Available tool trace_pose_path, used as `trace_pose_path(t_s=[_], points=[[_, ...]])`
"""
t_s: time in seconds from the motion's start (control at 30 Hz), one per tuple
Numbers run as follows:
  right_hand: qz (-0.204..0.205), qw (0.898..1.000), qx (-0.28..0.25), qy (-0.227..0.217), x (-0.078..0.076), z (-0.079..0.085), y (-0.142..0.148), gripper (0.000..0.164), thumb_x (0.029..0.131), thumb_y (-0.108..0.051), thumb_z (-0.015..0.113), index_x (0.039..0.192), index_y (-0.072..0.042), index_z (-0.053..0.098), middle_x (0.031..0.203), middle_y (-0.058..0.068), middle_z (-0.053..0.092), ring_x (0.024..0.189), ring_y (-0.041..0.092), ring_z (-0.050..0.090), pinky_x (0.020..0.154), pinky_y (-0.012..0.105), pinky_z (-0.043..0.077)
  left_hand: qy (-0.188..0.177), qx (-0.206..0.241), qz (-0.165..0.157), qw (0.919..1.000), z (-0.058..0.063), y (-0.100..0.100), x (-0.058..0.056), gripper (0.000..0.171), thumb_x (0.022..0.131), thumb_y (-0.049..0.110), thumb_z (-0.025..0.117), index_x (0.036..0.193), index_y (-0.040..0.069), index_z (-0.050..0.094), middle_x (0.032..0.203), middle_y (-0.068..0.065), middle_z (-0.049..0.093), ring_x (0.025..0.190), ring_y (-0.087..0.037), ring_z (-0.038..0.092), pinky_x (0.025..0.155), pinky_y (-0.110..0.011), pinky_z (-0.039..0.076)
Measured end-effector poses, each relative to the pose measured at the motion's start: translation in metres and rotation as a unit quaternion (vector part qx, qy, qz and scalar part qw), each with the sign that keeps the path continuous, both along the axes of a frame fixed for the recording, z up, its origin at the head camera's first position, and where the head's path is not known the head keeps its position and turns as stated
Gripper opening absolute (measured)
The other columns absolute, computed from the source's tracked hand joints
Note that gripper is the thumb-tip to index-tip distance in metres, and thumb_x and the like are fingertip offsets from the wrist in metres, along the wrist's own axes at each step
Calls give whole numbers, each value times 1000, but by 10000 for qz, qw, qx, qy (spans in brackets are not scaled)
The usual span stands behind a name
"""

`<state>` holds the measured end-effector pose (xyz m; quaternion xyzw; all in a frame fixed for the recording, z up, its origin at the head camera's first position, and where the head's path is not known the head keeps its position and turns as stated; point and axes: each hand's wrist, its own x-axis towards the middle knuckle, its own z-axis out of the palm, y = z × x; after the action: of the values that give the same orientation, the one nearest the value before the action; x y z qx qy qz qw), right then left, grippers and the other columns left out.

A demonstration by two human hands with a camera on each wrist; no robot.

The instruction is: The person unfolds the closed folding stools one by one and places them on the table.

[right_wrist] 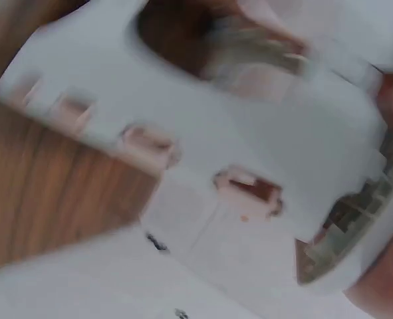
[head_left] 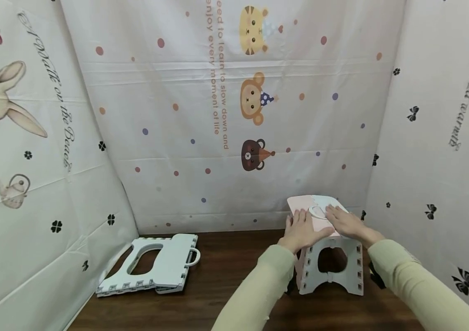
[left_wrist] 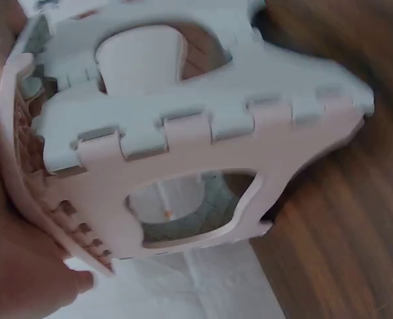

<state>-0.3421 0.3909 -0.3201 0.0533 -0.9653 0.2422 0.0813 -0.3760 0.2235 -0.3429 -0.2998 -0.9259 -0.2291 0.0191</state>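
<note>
A pink and pale blue folding stool (head_left: 354, 266) stands unfolded at the right of the table. My left hand (head_left: 302, 232) lies on the pink part of its seat (head_left: 300, 201), fingers extended. On the pale blue part rests my right hand (head_left: 346, 223), its fingers flat beside the white loop handle (head_left: 318, 212). The left wrist view has the stool's hinged pink side (left_wrist: 103, 186) and the left hand (left_wrist: 16, 266) at the seat's edge. A blurred pale blue leg panel (right_wrist: 249, 139) fills much of the right wrist view, with a bit of right hand (right_wrist: 386, 279) at the corner.
A folded pale blue stool (head_left: 172, 262) with a loop handle lies flat on the brown wooden table (head_left: 217, 285) at the left. Printed white cloth (head_left: 176, 138) hangs at the back and both sides. Behind the right sleeve a dark object (head_left: 376, 277) shows partly.
</note>
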Motion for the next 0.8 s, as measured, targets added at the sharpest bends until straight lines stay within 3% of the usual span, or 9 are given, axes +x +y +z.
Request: trace_pose_path(t_s=[0.1,0.23,0.33,0.47,0.57,0.67,0.8], points=[[-147,9949,937,331,-2,-4,-1,54,106,-26,29,141,16,31,147,37,27,137,56,22,105,74,18,299,-525,167,9980,3,0,0,95,86,81,28,155,17,17,163,1,16,152,-17,10,123,-43,13],[-222,9943,980,346,-3,-7,-3,53,106,-23,30,140,16,32,147,38,27,137,56,23,105,74,18,402,-636,195,9970,2,0,0,95,85,82,26,155,17,18,162,1,16,151,-16,12,123,-42,13],[-273,9940,1016,304,-1,-8,-3,52,106,-23,30,140,16,32,147,38,28,137,55,23,105,73,19,476,-550,34,9973,-3,-2,-3,93,87,79,27,155,16,20,162,0,18,151,-17,13,122,-41,15],[-377,9934,1041,304,0,-9,-3,52,106,-22,29,140,16,33,146,37,28,137,55,24,106,72,19,822,-447,135,9955,-5,-22,-13,84,91,73,32,151,13,31,159,-3,27,149,-20,21,120,-42,22],[-430,9930,1056,314,-1,-8,-1,51,106,-21,29,140,16,33,146,38,29,136,55,24,107,71,19,1346,-497,552,9881,-7,-53,-28,71,93,66,40,137,12,50,146,-6,45,139,-24,37,113,-45,33],[-428,9929,1067,311,-2,-7,1,51,105,-21,29,140,17,33,146,38,28,136,56,24,107,70,19,1662,-737,1037,9778,-15,-98,-48,47,91,52,55,116,13,62,126,-8,56,122,-27,47,101,-46,41],[-428,9923,1105,354,-2,-8,3,51,105,-21,31,139,17,34,146,38,30,135,56,26,108,68,22,1602,-1224,1702,9646,-30,-177,-70,31,82,31,71,101,8,66,114,-13,60,113,-32,49,90,-48,45]])
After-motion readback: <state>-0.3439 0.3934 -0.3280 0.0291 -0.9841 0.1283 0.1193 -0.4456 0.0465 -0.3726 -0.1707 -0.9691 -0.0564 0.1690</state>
